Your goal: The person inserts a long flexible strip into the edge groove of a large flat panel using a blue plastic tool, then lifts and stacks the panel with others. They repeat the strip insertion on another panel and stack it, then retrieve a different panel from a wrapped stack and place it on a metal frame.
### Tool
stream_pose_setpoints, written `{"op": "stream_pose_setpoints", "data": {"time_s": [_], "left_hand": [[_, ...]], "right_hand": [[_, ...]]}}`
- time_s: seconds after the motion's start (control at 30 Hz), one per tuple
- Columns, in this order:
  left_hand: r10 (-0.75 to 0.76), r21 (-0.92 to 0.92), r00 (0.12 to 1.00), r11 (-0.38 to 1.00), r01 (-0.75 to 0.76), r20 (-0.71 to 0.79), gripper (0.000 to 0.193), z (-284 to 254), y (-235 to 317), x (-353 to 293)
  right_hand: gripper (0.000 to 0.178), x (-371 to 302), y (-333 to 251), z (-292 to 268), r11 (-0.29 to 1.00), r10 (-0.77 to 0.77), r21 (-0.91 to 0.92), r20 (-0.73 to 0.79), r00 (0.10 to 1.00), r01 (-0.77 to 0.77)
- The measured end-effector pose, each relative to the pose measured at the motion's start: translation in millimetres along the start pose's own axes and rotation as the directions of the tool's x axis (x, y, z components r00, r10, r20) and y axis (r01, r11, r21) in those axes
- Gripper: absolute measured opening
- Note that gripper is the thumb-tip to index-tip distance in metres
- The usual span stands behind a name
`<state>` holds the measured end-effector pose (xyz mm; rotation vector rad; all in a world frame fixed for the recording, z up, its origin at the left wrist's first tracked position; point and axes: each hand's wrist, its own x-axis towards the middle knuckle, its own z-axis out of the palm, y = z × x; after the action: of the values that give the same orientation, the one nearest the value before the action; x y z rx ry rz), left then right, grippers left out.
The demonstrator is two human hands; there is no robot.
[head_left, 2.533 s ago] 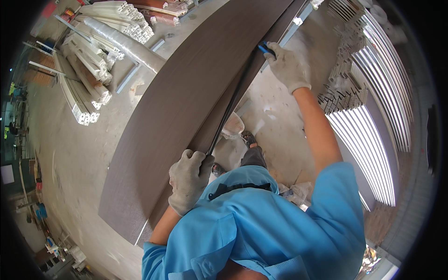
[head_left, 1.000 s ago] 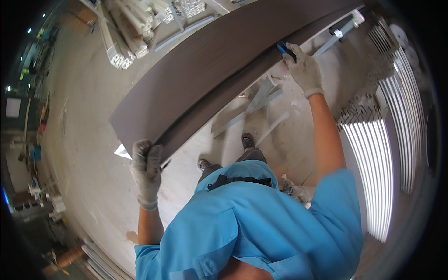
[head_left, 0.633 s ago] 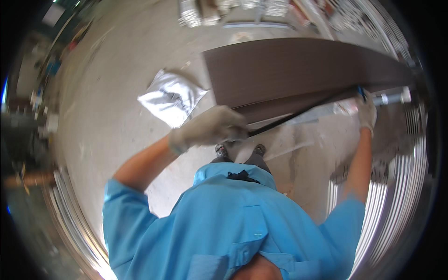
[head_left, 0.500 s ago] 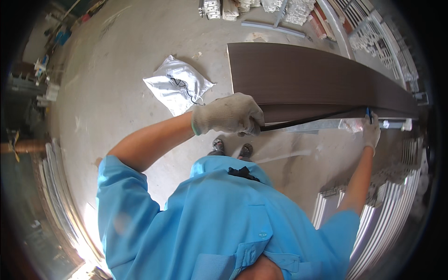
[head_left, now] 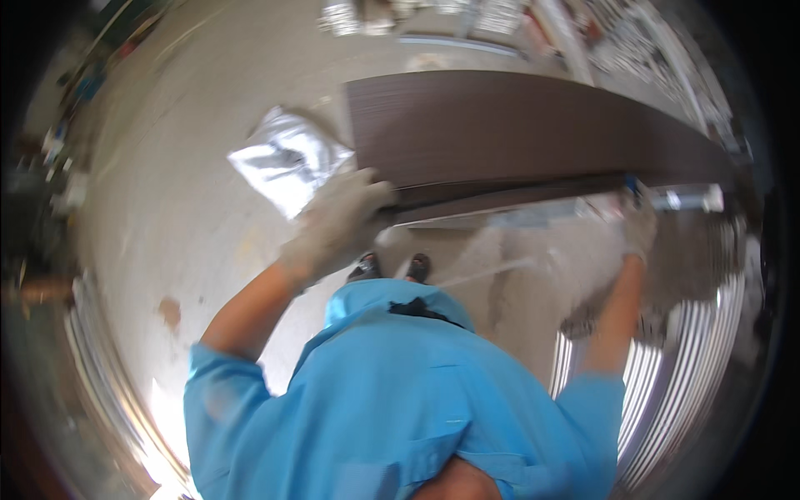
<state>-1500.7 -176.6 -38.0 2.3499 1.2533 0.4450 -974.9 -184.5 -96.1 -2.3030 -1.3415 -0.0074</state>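
Note:
A large dark brown panel (head_left: 517,125) lies in front of me, its near edge running across to the right. Along that edge stretches a long thin black strip (head_left: 500,191). My left hand (head_left: 342,218), in a pale knitted glove, is closed on the strip's left part beside the panel's near left corner; motion blurs it. At the far right, my gloved right hand (head_left: 640,223) is closed around a small blue object (head_left: 632,185) at the strip's other end. The kind of that blue object is too small to tell.
A shiny white sack (head_left: 292,167) lies on the concrete floor left of the panel. Bundled pale profiles (head_left: 500,15) and a metal bar (head_left: 458,44) are at the back. Stacked white lengths (head_left: 696,367) stand at the right, long boards (head_left: 104,367) at the left.
My left hand has moved left and turned, drawing its end of the black strip past the panel's left corner. My right hand keeps hold of the blue object. The whole view has shifted slightly.

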Motion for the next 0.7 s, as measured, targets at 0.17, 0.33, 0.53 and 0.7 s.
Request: {"op": "stream_pose_setpoints", "data": {"time_s": [0.17,0.33,0.53,0.7], "left_hand": [[0.144,-0.465,0.957,0.885,-0.011,0.251,0.017,-11.7,-4.1,-10.1],[-0.088,-0.700,0.964,0.670,0.245,0.252,0.010,-5.5,-3.3,-25.0],[-0.385,-0.775,0.916,0.541,0.327,0.117,0.009,-2.6,-16.2,-31.0],[-0.412,-0.606,0.909,0.709,0.361,0.059,0.009,3.0,-14.1,-33.0]], "right_hand": [[0.039,-3.9,-7.8,0.7,0.999,0.032,0.031,-0.069,0.997,-0.030],[0.039,-4.8,-9.8,4.2,0.995,0.097,0.041,-0.056,0.994,-0.095],[0.040,-3.4,-4.9,7.0,0.991,0.099,0.097,-0.060,0.993,-0.093],[0.039,-2.6,-1.3,9.9,0.988,0.113,0.113,-0.050,0.992,-0.106]]}}
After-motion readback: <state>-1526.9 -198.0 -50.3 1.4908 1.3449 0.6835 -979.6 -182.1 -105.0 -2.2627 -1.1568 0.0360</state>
